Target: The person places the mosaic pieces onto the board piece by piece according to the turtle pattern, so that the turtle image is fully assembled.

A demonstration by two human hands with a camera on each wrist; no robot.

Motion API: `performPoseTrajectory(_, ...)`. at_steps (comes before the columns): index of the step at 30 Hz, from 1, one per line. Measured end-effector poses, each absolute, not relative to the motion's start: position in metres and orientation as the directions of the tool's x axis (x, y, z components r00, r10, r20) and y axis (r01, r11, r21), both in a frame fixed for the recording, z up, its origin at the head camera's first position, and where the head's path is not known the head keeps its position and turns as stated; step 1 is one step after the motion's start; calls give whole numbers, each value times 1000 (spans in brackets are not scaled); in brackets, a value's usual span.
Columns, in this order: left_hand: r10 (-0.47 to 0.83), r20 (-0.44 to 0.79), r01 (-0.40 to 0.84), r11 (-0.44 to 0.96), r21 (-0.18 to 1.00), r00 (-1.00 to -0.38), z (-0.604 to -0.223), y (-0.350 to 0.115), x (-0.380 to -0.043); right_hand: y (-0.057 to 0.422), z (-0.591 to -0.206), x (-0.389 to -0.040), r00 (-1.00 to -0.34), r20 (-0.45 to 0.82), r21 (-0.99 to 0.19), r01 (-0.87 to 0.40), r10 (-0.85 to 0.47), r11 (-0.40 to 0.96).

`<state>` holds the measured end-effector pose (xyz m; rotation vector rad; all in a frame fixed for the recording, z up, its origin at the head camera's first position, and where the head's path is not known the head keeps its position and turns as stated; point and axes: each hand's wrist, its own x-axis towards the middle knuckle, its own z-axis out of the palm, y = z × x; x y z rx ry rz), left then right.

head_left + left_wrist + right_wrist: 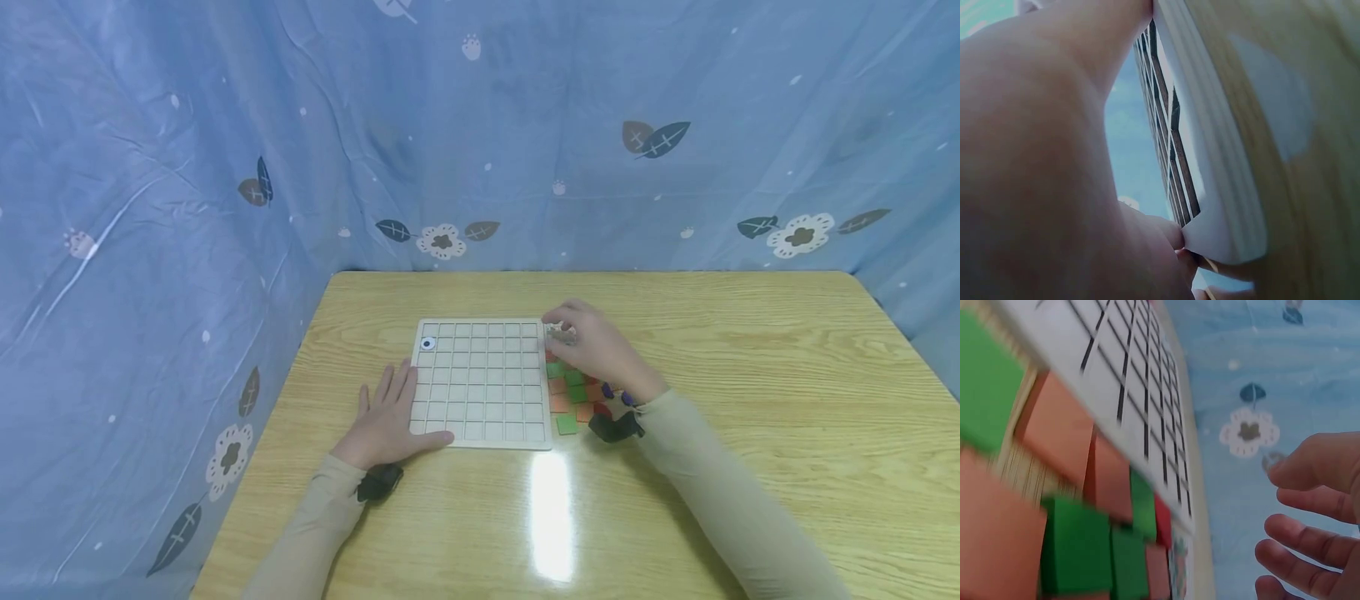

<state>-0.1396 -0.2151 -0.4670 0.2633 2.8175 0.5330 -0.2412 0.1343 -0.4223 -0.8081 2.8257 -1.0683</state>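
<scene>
A white board (480, 379) with a raised square grid lies on the wooden table. My left hand (384, 427) rests at its left edge, fingers spread and the thumb across the lower-left corner. In one cell near the upper left sits a round white piece with a dark centre (427, 343). Over the pieces beside the board's upper right corner hovers my right hand (596, 343), its thumb and forefinger apart around small patterned pieces (561, 331). The right wrist view shows that hand (1316, 512) with loosely bent fingers and nothing between them.
Right of the board lie flat square tiles, some green (567, 425), some orange (558, 403). Red pieces (602, 410) and dark purple ones (608, 390) lie among them, partly under the right wrist. A blue patterned curtain (525, 150) hangs behind the table (750, 375) and along its left side.
</scene>
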Motion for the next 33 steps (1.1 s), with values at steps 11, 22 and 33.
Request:
performPoseTrajectory(11,214,-239,125,933,338,-947,-465,-215,-140,165,-430,-244,-900,111,-567,-405,-421,717)
performPoseTrajectory(22,218,-219,138,934,329,-951,-467,-215,-140,172,-445,-250,-896,126,-470,-431,-425,770)
performPoseTrajectory(33,219,-225,135,932,336,-950,-470,-216,-140,176,-452,-253,-891,75,-465,-429,-449,774)
